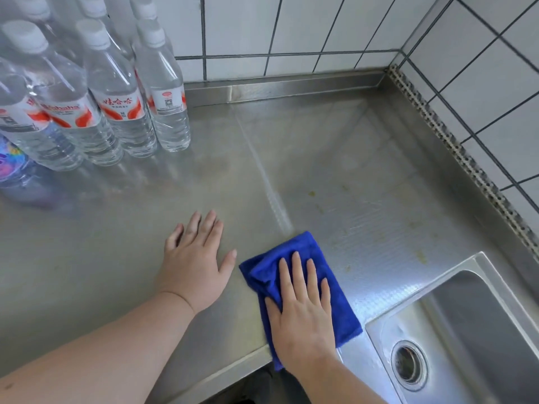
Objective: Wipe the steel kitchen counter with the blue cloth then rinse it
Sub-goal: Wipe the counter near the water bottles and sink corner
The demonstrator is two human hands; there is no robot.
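**Cloth flat beside the sink**

At ten o'clock, your capped water bottles (116, 94) hold clear liquid; the sink (478, 325) at four o'clock sits empty. Your right hand (302, 313) presses the folded blue cloth (338, 310) flat on the steel counter (335, 170). Your left hand (194, 258) rests flat, fingers straight.

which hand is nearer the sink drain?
Right. The right hand presses the cloth just left of the sink, near the drain; the left hand lies flat farther left.

One head cam, looks fwd and down. Close over steel counter (145, 228); tiled wall corner (399, 51) at top.
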